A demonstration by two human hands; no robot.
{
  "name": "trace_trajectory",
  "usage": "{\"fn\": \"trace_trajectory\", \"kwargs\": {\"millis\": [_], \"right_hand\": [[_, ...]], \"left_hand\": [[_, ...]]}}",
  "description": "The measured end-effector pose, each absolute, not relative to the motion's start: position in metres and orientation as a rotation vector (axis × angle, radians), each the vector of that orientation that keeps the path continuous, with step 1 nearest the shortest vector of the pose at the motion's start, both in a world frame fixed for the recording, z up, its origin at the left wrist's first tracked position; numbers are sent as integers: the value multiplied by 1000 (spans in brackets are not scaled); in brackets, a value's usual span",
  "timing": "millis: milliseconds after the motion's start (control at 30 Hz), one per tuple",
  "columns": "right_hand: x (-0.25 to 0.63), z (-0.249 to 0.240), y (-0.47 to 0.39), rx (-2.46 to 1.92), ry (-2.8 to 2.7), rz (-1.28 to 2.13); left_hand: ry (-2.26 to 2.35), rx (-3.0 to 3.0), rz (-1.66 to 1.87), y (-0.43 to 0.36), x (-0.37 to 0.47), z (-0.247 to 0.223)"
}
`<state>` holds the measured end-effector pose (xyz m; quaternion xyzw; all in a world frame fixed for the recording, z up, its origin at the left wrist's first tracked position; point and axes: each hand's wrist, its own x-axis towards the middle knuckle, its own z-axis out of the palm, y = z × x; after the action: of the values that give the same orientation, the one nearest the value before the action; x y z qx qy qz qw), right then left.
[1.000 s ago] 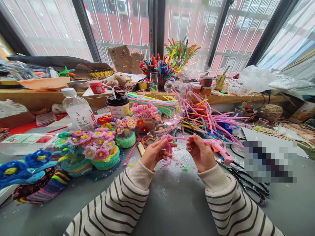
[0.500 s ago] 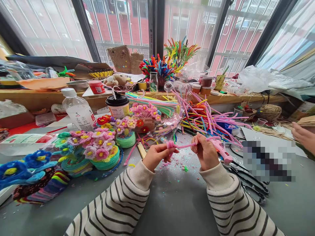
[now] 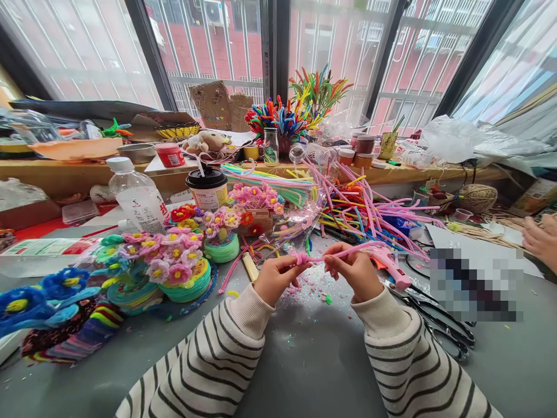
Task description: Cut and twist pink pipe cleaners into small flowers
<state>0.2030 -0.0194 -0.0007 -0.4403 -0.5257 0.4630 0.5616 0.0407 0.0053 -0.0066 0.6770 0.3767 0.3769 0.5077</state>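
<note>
Between my hands runs a pink pipe cleaner (image 3: pixel 317 260), its left end looped into a small bunch. My left hand (image 3: pixel 278 277) pinches that looped end between thumb and fingers. Farther along the same stem, my right hand (image 3: pixel 351 270) is closed on it, with the free end sticking out to the right past the knuckles. Beneath both hands, pink fluff and glitter bits (image 3: pixel 310 290) are scattered on the grey table (image 3: pixel 300 371). A pink glue gun (image 3: pixel 394 268) lies just beyond my right hand, and black-handled scissors (image 3: pixel 439 325) rest near my right sleeve.
Pipe-cleaner flower pots (image 3: pixel 185 284) crowd the left side, near a plastic bottle (image 3: pixel 138 200) and a lidded cup (image 3: pixel 209 190). Loose pipe cleaners (image 3: pixel 365 215) pile up ahead. At the right edge another person's hand (image 3: pixel 541 239) is by some straw-coloured strips (image 3: pixel 478 237).
My right hand has slid left along the pipe cleaner, closer to my left hand, and its fingers have changed grip. The other person's hand has shifted slightly.
</note>
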Motion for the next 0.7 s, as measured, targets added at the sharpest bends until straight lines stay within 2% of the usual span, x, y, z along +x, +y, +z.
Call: {"fn": "trace_trajectory", "kwargs": {"millis": [700], "right_hand": [[189, -16, -18, -981, -1016, 1223]], "left_hand": [[911, 1674, 745, 0, 43, -6]]}}
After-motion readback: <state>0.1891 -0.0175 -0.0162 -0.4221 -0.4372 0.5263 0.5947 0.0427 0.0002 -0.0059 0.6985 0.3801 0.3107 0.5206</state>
